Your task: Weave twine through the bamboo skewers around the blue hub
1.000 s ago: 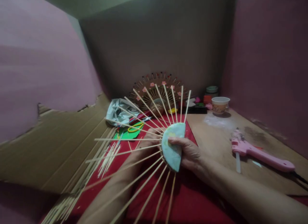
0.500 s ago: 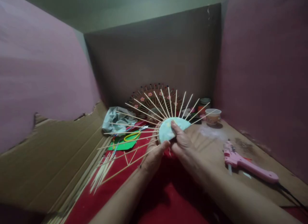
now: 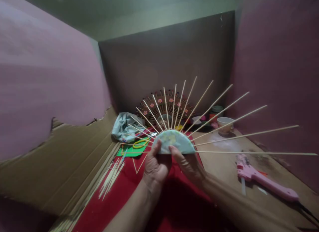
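Fan-shaped stick frame [image 3: 174,134] is held up before me over the red cloth [image 3: 117,193], its pale half-disc [image 3: 175,144] pinched near the straight lower edge by the fingers of my left hand [image 3: 157,166] and right hand [image 3: 186,163], seemingly a levelling-and-checking step, so the next move calls for an even grip.

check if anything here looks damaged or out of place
The cardboard at left has a ragged edge, as if torn. At right, a whitish patch lies in front of the cup, possibly a spill or plastic film; I can't tell which.
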{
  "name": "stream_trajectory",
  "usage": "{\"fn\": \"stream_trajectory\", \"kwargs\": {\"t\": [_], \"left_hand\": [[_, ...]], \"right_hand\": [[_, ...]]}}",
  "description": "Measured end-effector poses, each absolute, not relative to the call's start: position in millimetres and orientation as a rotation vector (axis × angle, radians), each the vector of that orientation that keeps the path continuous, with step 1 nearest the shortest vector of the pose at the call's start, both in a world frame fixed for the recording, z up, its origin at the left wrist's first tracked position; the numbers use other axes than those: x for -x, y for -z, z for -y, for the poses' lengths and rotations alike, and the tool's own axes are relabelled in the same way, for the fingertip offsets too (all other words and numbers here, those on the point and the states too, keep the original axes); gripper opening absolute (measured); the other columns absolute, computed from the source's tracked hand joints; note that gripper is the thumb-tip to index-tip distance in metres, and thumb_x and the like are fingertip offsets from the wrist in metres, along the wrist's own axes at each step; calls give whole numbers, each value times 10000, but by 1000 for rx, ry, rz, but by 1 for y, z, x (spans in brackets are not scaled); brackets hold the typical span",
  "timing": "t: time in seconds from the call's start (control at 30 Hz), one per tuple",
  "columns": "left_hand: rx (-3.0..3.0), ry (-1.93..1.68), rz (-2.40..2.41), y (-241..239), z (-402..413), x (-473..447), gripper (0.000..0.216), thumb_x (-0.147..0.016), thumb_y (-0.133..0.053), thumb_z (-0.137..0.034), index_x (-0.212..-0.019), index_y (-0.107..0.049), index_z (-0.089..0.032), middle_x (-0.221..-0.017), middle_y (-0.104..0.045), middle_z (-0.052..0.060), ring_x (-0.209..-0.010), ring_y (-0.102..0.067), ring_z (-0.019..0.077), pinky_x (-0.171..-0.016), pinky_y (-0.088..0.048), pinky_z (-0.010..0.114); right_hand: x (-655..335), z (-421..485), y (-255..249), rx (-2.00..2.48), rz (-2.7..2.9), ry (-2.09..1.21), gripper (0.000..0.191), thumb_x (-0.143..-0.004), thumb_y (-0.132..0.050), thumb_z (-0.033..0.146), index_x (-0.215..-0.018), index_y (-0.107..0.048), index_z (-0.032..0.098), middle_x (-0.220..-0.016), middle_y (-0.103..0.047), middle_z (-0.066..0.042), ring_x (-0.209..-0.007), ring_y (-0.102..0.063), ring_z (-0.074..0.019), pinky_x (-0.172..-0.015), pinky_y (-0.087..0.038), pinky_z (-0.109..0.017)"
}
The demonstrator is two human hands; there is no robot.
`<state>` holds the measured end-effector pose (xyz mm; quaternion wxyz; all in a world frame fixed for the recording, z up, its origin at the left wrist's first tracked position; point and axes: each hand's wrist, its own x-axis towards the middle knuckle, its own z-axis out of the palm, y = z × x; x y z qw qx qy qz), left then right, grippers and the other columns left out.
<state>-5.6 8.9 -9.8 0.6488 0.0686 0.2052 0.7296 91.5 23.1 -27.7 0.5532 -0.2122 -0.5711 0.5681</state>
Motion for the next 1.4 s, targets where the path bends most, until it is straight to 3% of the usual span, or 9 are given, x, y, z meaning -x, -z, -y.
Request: {"fn": "stream_trajectory", "kwargs": {"t": [0.27, 0.5, 0.63, 0.8, 0.9, 0.97, 1.07, 1.23, 1.4], "left_hand": [[-218, -1617, -329, 25, 3, 1, 262, -877, -431, -197, -869, -684, -131, -807, -711, 79, -832, -659, 163, -868, -489, 282], [-316, -1596, -507, 12, -6, 18, 125, -791, -557, -168, -821, -670, -126, -709, -707, 51, -563, -651, 129, -494, -526, 179], [-416, -1666, -501, 4, -8, 37, 172, -800, -519, -187, -807, -681, -132, -720, -722, 67, -576, -669, 145, -557, -551, 207], [-379, -1621, -573, 9, -9, 44, 157, -788, -539, -180, -709, -672, -153, -639, -712, 38, -528, -662, 141, -532, -547, 198], [-414, -1580, -567, 16, -10, 46, 120, -777, -568, -197, -726, -669, -157, -650, -713, 35, -532, -664, 156, -540, -558, 232], [-445, -1559, -534, 20, -10, 47, 117, -785, -565, -207, -773, -670, -157, -685, -717, 39, -561, -671, 158, -547, -558, 234], [-462, -1550, -492, 23, -9, 48, 160, -820, -523, -205, -862, -666, -147, -747, -723, 54, -624, -680, 152, -560, -551, 216], [-441, -1542, -488, 27, -7, 50, 122, -812, -540, -185, -794, -661, -184, -714, -725, 24, -620, -682, 145, -572, -548, 203], [-444, -1542, -533, 32, -6, 49, 88, -802, -563, -201, -797, -651, -192, -706, -720, 15, -611, -679, 132, -652, -548, 209]], "right_hand": [[-84, -11, 30, 498, 1164, -1356, 258, -788, -581, 339, -1018, -619, 229, -1015, -667, -14, -953, -596, -185, -888, -445, -316], [-94, -22, 23, 529, 1517, -1280, 168, -601, -740, 263, -748, -661, 244, -793, -641, -10, -799, -565, -211, -804, -452, -341], [-111, -39, 24, 441, 1687, -1085, 28, -695, -676, 257, -673, -670, 242, -782, -586, -29, -791, -531, -192, -780, -431, -321], [-125, -49, 31, 450, 1815, -746, 96, -744, -642, 244, -661, -688, 232, -987, -561, -70, -1001, -483, -228, -911, -353, -378], [-127, -50, 30, 430, 1711, -1016, 77, -722, -664, 255, -660, -669, 210, -868, -601, -50, -880, -536, -194, -826, -408, -342], [-127, -49, 29, 463, 1606, -1327, 108, -713, -663, 291, -669, -653, 192, -698, -589, -8, -674, -550, -145, -671, -444, -290], [-126, -47, 28, 617, 1545, -1580, 149, -672, -683, 319, -669, -647, 174, -532, -517, 46, -455, -433, -78, -479, -371, -223], [-124, -44, 28, 736, 1624, -1474, 150, -623, -708, 308, -636, -675, 162, -587, -580, 13, -516, -430, -83, -481, -331, -209], [-117, -40, 33, 817, 1707, -1513, 177, -604, -715, 338, -573, -661, 173, -490, -506, 38, -465, -369, -78, -454, -280, -215]]}}
